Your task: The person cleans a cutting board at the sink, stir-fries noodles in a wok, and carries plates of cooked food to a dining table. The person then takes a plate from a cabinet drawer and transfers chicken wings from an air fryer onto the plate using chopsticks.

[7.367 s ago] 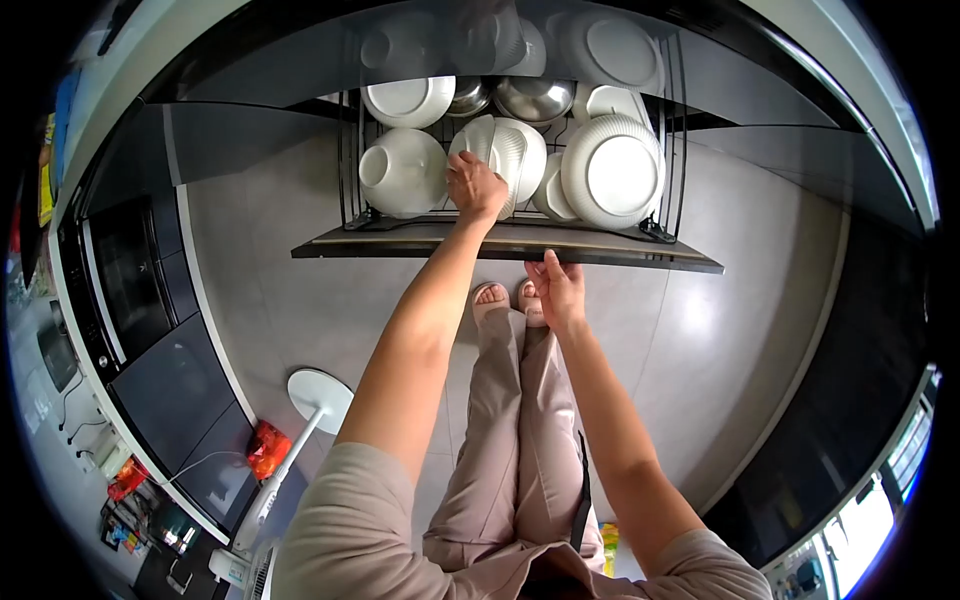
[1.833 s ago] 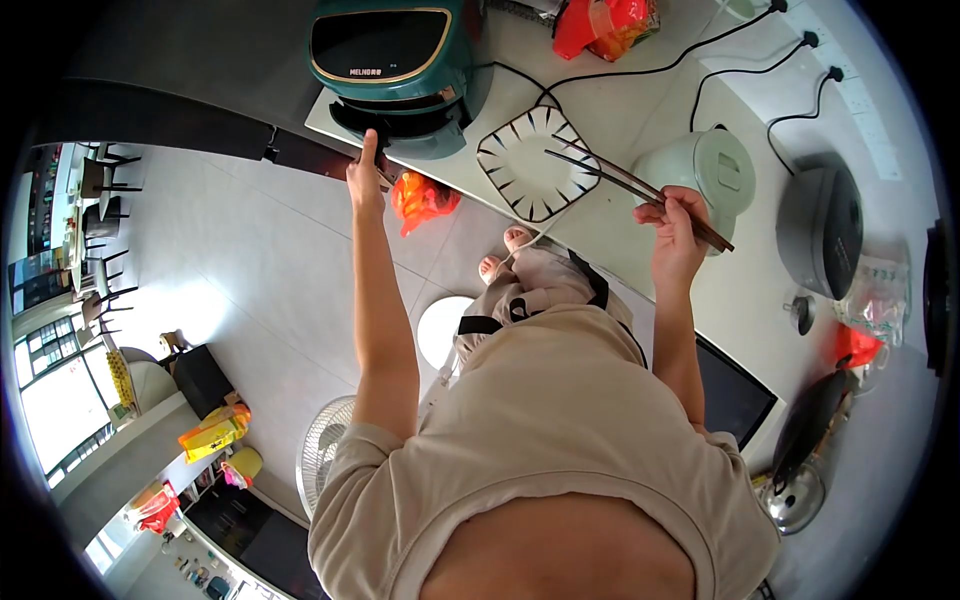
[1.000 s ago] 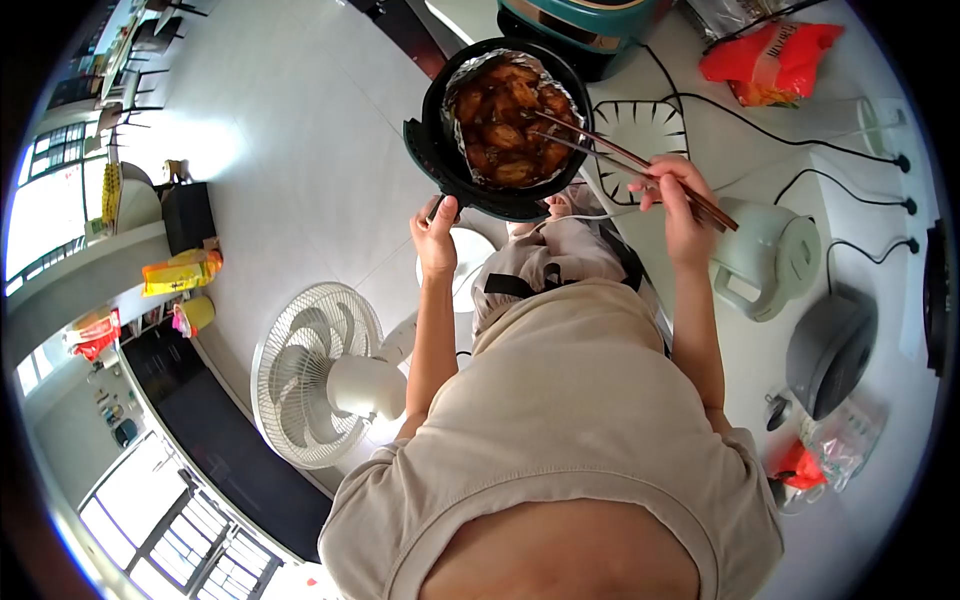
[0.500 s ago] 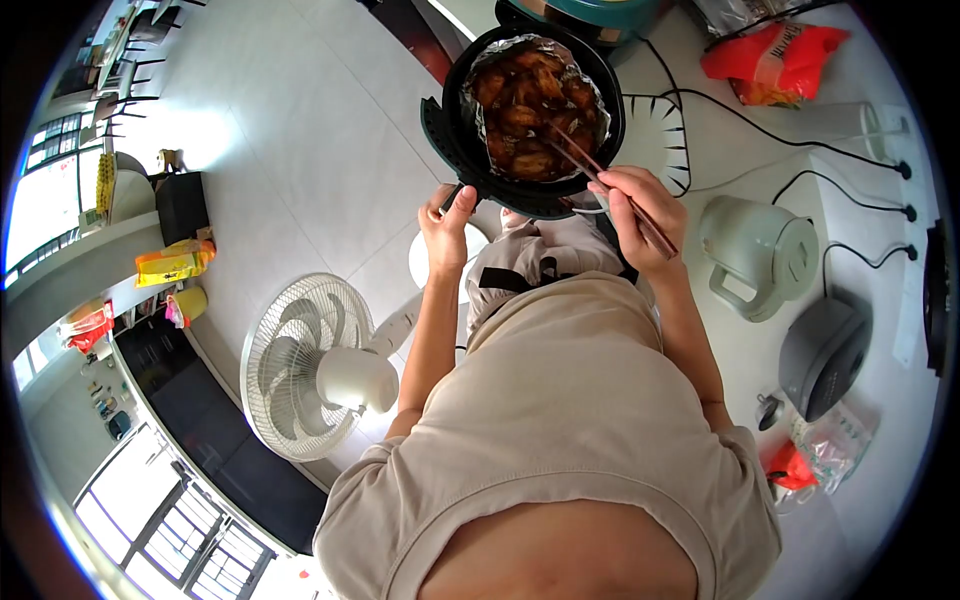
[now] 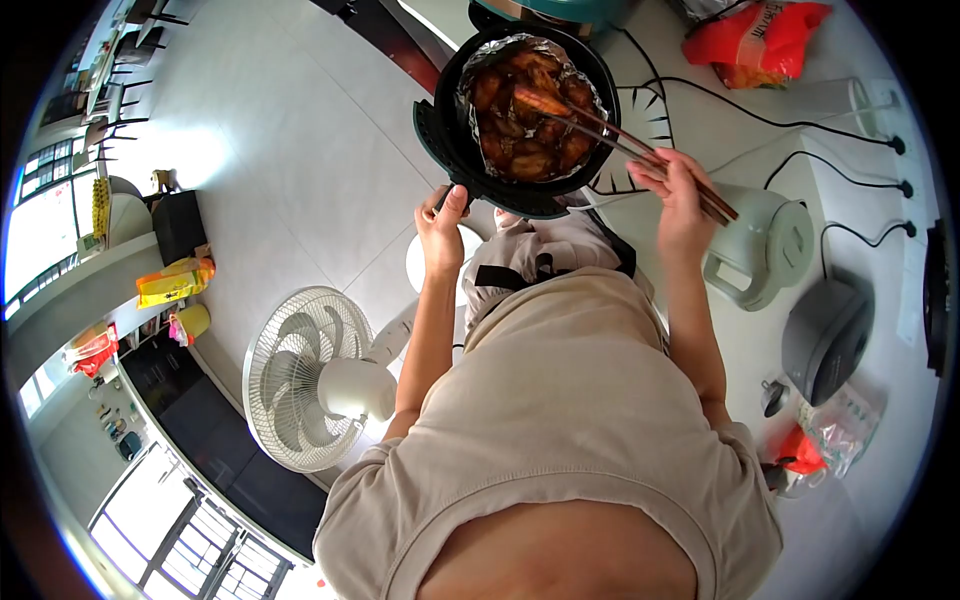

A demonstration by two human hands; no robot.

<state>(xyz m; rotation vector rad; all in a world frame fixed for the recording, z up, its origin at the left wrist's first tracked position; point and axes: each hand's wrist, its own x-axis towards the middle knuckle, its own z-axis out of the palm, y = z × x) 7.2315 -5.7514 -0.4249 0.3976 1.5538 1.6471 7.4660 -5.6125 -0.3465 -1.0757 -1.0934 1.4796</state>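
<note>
My left hand (image 5: pixel 442 230) grips the handle of a black air fryer basket (image 5: pixel 455 165), its thumb on top. The basket is lined with crumpled foil (image 5: pixel 482 135) and holds several glossy brown pieces of meat (image 5: pixel 528 165) that look like chicken wings. In my right hand (image 5: pixel 682 200) is a pair of dark chopsticks (image 5: pixel 632 148), reaching over the basket's right rim. Their tips are at one reddish-brown piece (image 5: pixel 540 100), which appears pinched between them above the others.
Right of the basket lies a white plate with black rim lines (image 5: pixel 640 115). A pale green kettle (image 5: pixel 765 245), a dark grey appliance (image 5: pixel 825 340), a red bag (image 5: pixel 765 45) and black cords share the counter. A white fan (image 5: pixel 315 380) stands at left.
My right hand has moved right and slightly down with the chopsticks. Their tips, earlier down among the pieces, now have one piece lifted between them. My left hand stays on the handle.
</note>
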